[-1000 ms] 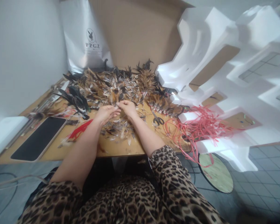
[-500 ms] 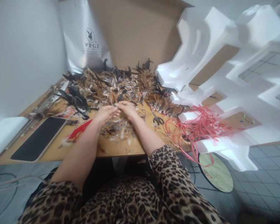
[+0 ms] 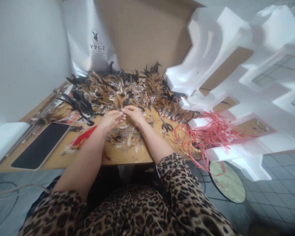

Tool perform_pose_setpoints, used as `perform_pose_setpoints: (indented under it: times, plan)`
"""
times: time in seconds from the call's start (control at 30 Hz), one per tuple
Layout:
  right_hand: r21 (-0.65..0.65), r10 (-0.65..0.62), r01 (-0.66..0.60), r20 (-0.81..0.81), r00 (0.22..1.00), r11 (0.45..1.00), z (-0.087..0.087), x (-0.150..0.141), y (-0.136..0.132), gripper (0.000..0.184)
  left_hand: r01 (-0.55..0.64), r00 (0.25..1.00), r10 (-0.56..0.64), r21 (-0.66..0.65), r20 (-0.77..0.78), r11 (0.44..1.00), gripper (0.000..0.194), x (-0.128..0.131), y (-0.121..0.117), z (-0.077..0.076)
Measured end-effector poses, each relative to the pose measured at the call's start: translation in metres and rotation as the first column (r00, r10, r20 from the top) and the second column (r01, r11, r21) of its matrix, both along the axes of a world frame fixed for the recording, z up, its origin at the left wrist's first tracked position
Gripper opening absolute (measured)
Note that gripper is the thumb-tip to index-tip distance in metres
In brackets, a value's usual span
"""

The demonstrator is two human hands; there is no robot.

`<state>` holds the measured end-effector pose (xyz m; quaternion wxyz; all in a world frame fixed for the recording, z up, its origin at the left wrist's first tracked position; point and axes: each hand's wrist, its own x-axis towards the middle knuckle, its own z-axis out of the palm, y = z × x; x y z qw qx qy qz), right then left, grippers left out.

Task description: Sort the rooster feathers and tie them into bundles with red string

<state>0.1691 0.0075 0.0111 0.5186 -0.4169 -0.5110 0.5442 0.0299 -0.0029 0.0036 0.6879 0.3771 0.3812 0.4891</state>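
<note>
You are holding your two bare hands together over the yellowish-brown tabletop (image 3: 125,159). Your left hand (image 3: 110,120) is pinching at its fingertips, the other fingers loosely curling, and your right hand (image 3: 135,115) is meeting it with thumb and forefinger closing too. Between them, both are gripping the base of a small fan-shaped tuft of orange-brown and dark feathers (image 3: 119,100), which is pointing away from you; the exact contact is blurring. A broad heap of brown and black feathers (image 3: 103,87) is lying just beyond, and short loose grey-brown feathers (image 3: 129,137) are scattering below your hands. Dark-handled metal scissors (image 3: 166,126) are lying right of your right hand, and bright red strips (image 3: 85,136) are lying beside your left forearm (image 3: 89,159).
</note>
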Motion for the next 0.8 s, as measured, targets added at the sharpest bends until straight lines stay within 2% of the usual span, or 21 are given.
perform_pose_setpoints:
  times: [0.07, 0.13, 0.23, 0.3, 0.37, 0.47, 0.6, 0.67, 0.73, 0.8]
  plan:
    - [0.110, 0.030, -0.043, 0.124, 0.992, 0.993, 0.002, 0.001, -0.002, 0.032, -0.025, 0.996, 0.028, -0.036, 0.079, 0.999, 0.005, -0.002, 0.003, -0.001]
    - [0.268, -0.006, -0.081, 0.310, 0.951, 0.960, 0.004, 0.003, -0.004, 0.035, -0.041, 0.990, 0.049, -0.061, 0.135, 0.997, 0.008, -0.005, 0.004, -0.001]
    - [0.468, -0.171, -0.141, 0.562, 0.810, 0.873, 0.006, 0.003, -0.009, 0.036, -0.030, 0.988, 0.042, -0.082, 0.149, 0.996, 0.012, -0.006, 0.005, -0.002]
    - [0.508, -0.250, -0.185, 0.668, 0.701, 0.841, 0.007, 0.003, -0.012, 0.036, -0.024, 0.989, 0.037, -0.091, 0.142, 0.996, 0.012, -0.005, 0.004, -0.002]
    - [0.509, -0.295, -0.209, 0.734, 0.612, 0.835, 0.008, 0.002, -0.013, 0.036, -0.017, 0.990, 0.030, -0.099, 0.136, 0.995, 0.012, -0.004, 0.003, -0.002]
    - [0.516, -0.337, -0.213, 0.767, 0.546, 0.829, 0.008, 0.002, -0.013, 0.033, -0.004, 0.992, 0.017, -0.112, 0.123, 0.994, 0.012, -0.001, 0.002, -0.001]
    - [0.523, -0.359, -0.191, 0.765, 0.534, 0.830, 0.007, 0.001, -0.014, 0.029, 0.010, 0.995, 0.002, -0.116, 0.104, 0.993, 0.012, -0.001, 0.002, -0.001]
    - [0.532, -0.353, -0.196, 0.752, 0.557, 0.824, 0.008, 0.002, -0.014, 0.030, 0.005, 0.995, 0.006, -0.110, 0.099, 0.994, 0.010, -0.002, 0.003, -0.002]
    - [0.547, -0.338, -0.178, 0.706, 0.622, 0.818, 0.008, 0.007, -0.010, 0.034, -0.032, 0.995, 0.043, -0.111, 0.096, 0.993, 0.008, -0.003, 0.004, -0.001]
    - [0.556, -0.340, -0.083, 0.612, 0.714, 0.827, 0.005, 0.016, -0.002, 0.036, -0.084, 0.991, 0.095, -0.119, 0.092, 0.989, 0.006, -0.004, 0.003, 0.002]
